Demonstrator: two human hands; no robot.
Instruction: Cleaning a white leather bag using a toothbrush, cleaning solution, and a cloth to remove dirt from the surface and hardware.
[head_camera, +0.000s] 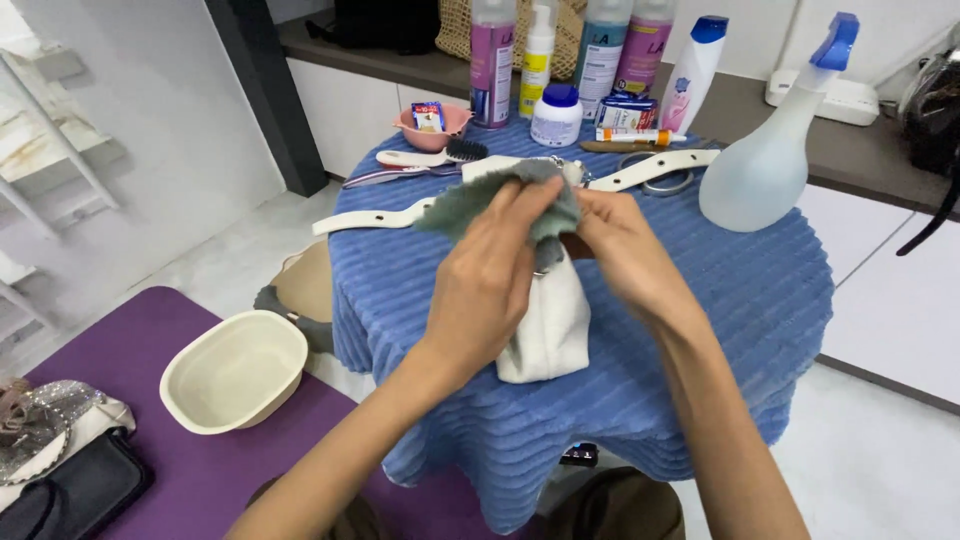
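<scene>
On the round table draped in a ribbed blue cloth (720, 300), the left hand (490, 275) presses a grey-green fuzzy rag (470, 200) against the top of a small white leather bag (550, 330), fingers closed over the rag. The right hand (625, 250) pinches the bag's top edge. A translucent spray bottle with a blue trigger (770, 160) stands right of the bag; a cream oval basin (235, 370) sits left of the table.

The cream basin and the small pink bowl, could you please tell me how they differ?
The cream basin is large, roughly rectangular and empty; the pink bowl is small, round and holds a little packet. The cream basin sits low on the purple mat, while the pink bowl stands on the blue-covered table. Both stand upright and open.
</scene>
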